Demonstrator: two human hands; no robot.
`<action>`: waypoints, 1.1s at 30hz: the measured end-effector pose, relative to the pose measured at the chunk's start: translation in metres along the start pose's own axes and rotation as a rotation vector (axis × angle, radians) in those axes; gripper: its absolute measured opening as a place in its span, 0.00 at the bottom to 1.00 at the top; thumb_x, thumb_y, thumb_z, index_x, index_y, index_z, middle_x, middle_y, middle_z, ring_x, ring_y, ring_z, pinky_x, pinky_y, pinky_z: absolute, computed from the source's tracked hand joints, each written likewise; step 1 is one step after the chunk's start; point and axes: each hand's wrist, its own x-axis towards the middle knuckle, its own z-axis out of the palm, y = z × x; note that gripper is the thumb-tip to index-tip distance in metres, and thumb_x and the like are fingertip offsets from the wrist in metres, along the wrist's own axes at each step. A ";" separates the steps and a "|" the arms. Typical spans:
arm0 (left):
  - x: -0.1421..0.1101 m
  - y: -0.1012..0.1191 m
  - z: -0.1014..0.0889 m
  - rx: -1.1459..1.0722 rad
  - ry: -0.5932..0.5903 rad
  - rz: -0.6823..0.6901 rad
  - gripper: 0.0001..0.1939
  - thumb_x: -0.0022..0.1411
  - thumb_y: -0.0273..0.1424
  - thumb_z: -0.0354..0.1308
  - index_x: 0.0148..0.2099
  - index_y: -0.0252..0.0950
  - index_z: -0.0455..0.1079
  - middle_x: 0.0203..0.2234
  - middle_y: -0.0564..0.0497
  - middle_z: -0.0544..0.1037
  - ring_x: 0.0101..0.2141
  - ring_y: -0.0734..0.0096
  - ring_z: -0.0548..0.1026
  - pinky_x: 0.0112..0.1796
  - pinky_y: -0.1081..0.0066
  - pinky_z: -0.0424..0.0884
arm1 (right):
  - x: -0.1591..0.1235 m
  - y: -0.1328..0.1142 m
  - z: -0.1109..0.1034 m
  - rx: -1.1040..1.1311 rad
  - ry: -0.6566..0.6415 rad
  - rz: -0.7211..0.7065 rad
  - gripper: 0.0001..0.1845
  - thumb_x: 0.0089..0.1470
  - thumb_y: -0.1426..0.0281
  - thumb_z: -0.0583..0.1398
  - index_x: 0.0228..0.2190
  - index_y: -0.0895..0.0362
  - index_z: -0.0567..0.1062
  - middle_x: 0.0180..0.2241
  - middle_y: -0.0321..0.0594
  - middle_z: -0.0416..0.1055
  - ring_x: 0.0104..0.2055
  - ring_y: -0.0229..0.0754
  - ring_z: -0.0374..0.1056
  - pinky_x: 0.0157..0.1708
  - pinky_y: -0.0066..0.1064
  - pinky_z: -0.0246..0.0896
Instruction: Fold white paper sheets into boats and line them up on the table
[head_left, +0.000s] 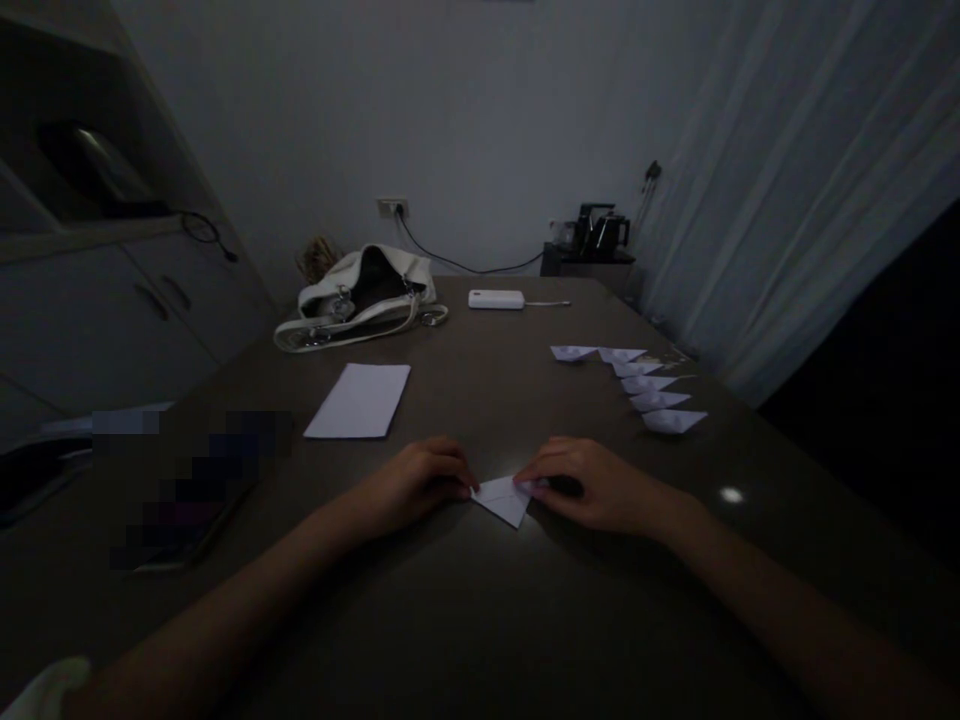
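A small folded sheet of white paper [504, 500], roughly triangular with a point toward me, lies at the front middle of the dark table. My left hand [424, 485] pinches its left corner between thumb and fingers. On the other side my right hand [581, 483] grips the right end, thumb below and fingers on top, covering that corner. Crease lines run across the paper. To the right stand several white paper boats [671, 421] in a bent row. A stack of white paper [360, 402] rests beyond my left hand.
A white handbag [360, 290] lies at the back left. Near the far edge is a white power bank [496, 299] with a short cable. A blurred-out, phone-like device [202, 500] sits at the left. Behind the table, a dark kettle [606, 235] stands on a low stand.
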 end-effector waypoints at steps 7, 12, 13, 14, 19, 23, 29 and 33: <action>0.004 0.002 0.002 -0.125 0.045 -0.170 0.08 0.58 0.34 0.58 0.34 0.34 0.74 0.33 0.49 0.71 0.34 0.69 0.71 0.35 0.73 0.65 | 0.005 -0.029 0.009 -0.433 -0.061 -0.004 0.22 0.59 0.69 0.52 0.55 0.47 0.64 0.34 0.41 0.71 0.35 0.43 0.65 0.33 0.32 0.57; 0.006 0.005 0.003 -0.133 0.086 -0.234 0.07 0.55 0.33 0.59 0.33 0.34 0.75 0.32 0.50 0.70 0.35 0.68 0.70 0.35 0.72 0.65 | 0.005 -0.041 0.017 -0.554 -0.070 0.014 0.24 0.60 0.66 0.51 0.57 0.41 0.59 0.37 0.42 0.69 0.34 0.42 0.65 0.32 0.31 0.56; 0.007 0.006 0.003 -0.134 0.091 -0.251 0.07 0.54 0.33 0.59 0.33 0.34 0.75 0.32 0.50 0.70 0.34 0.68 0.70 0.35 0.71 0.65 | 0.005 -0.043 0.018 -0.561 -0.068 0.019 0.24 0.60 0.66 0.52 0.57 0.41 0.59 0.38 0.42 0.69 0.35 0.42 0.65 0.32 0.31 0.57; 0.008 0.007 0.003 -0.135 0.093 -0.267 0.07 0.54 0.32 0.59 0.33 0.34 0.75 0.31 0.50 0.70 0.34 0.68 0.70 0.34 0.72 0.65 | 0.006 -0.043 0.019 -0.566 -0.067 0.025 0.23 0.59 0.66 0.52 0.56 0.41 0.60 0.38 0.42 0.69 0.35 0.43 0.65 0.32 0.31 0.57; 0.011 0.010 0.005 -0.082 0.119 -0.280 0.08 0.54 0.32 0.58 0.33 0.33 0.74 0.30 0.50 0.71 0.31 0.69 0.69 0.32 0.72 0.64 | 0.008 -0.049 0.021 -0.556 -0.082 0.078 0.22 0.59 0.66 0.52 0.55 0.41 0.61 0.38 0.43 0.69 0.36 0.45 0.65 0.30 0.32 0.58; 0.011 0.004 0.007 -0.123 0.144 -0.276 0.10 0.55 0.34 0.57 0.36 0.33 0.72 0.28 0.51 0.72 0.30 0.69 0.69 0.31 0.73 0.64 | 0.009 -0.052 0.020 -0.537 -0.089 0.125 0.23 0.59 0.67 0.52 0.55 0.40 0.62 0.37 0.43 0.69 0.36 0.46 0.65 0.30 0.33 0.59; 0.011 -0.005 0.001 -0.290 0.172 -0.333 0.15 0.59 0.40 0.53 0.37 0.32 0.71 0.31 0.47 0.76 0.35 0.65 0.72 0.36 0.69 0.67 | 0.006 -0.049 0.023 -0.544 -0.064 0.118 0.26 0.56 0.69 0.54 0.56 0.39 0.61 0.40 0.43 0.68 0.39 0.48 0.64 0.32 0.36 0.61; 0.008 -0.006 0.000 -0.256 0.105 -0.293 0.17 0.55 0.42 0.58 0.38 0.33 0.72 0.28 0.50 0.73 0.31 0.68 0.71 0.32 0.72 0.66 | 0.005 -0.048 0.026 -0.570 -0.053 0.101 0.27 0.56 0.70 0.55 0.56 0.39 0.60 0.40 0.43 0.68 0.38 0.48 0.64 0.34 0.38 0.60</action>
